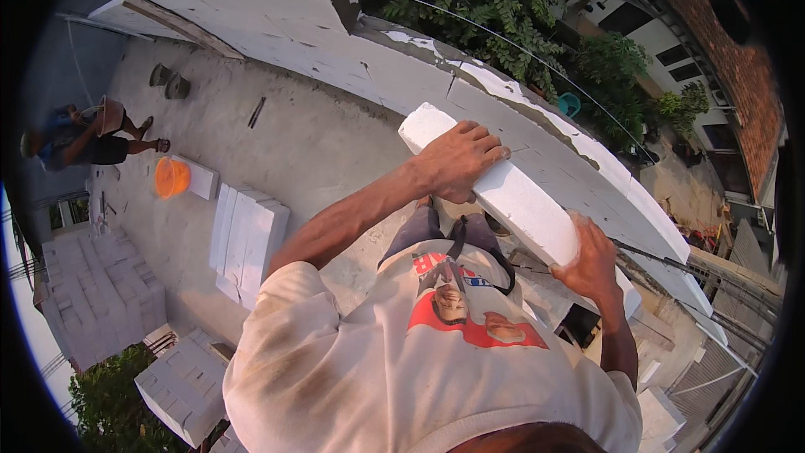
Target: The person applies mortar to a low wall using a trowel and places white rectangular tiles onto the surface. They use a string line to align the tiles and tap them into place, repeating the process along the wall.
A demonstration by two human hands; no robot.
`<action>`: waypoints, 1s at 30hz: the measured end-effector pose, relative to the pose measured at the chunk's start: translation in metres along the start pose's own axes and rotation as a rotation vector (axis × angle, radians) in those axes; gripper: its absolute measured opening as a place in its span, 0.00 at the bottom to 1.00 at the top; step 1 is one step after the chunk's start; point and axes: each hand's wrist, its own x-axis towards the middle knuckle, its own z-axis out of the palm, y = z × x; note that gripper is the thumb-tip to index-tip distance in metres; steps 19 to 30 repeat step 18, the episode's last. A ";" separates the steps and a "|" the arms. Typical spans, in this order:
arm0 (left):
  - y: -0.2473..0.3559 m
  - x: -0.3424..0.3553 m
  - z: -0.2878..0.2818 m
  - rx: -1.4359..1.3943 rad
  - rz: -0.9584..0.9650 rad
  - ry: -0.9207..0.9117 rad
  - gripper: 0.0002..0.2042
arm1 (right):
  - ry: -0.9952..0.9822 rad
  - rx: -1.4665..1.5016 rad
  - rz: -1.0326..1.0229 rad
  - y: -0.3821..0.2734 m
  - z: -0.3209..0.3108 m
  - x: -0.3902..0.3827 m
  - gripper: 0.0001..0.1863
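Observation:
A long white concrete block (530, 211) is held in front of my chest, slanting from upper left to lower right. My left hand (459, 161) is closed over it near its far left end, with the fingers wrapped over the edge. Farther down its length, my right hand (589, 258) grips the block, thumb on the upper face. Just beyond the block runs a low wall of white blocks (402, 75). Grey mortar (511, 94) covers part of its stepped top, beside a taller section at the left.
A taut line (482, 17) runs along the wall's outer side, near trees. Block stacks (247, 239) and an orange bucket (172, 177) stand on the floor at left. A person (92, 134) carries a bucket there. Two dark buckets (176, 86) sit farther back.

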 end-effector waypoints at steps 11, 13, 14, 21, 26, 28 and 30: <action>-0.089 0.060 -0.097 0.219 -0.182 0.104 0.46 | 0.069 0.138 -0.157 0.016 -0.053 0.173 0.53; -0.103 0.065 -0.099 0.190 -0.186 0.109 0.46 | 0.065 0.165 -0.168 0.015 -0.063 0.189 0.52; -0.103 0.066 -0.101 0.210 -0.215 0.117 0.46 | 0.054 0.183 -0.173 0.016 -0.066 0.194 0.52; -0.107 0.070 -0.112 0.304 -0.287 0.151 0.45 | 0.118 0.168 -0.299 0.021 -0.069 0.221 0.51; -0.107 0.070 -0.112 0.304 -0.287 0.151 0.45 | 0.118 0.168 -0.299 0.021 -0.069 0.221 0.51; -0.107 0.070 -0.112 0.304 -0.287 0.151 0.45 | 0.118 0.168 -0.299 0.021 -0.069 0.221 0.51; -0.107 0.070 -0.112 0.304 -0.287 0.151 0.45 | 0.118 0.168 -0.299 0.021 -0.069 0.221 0.51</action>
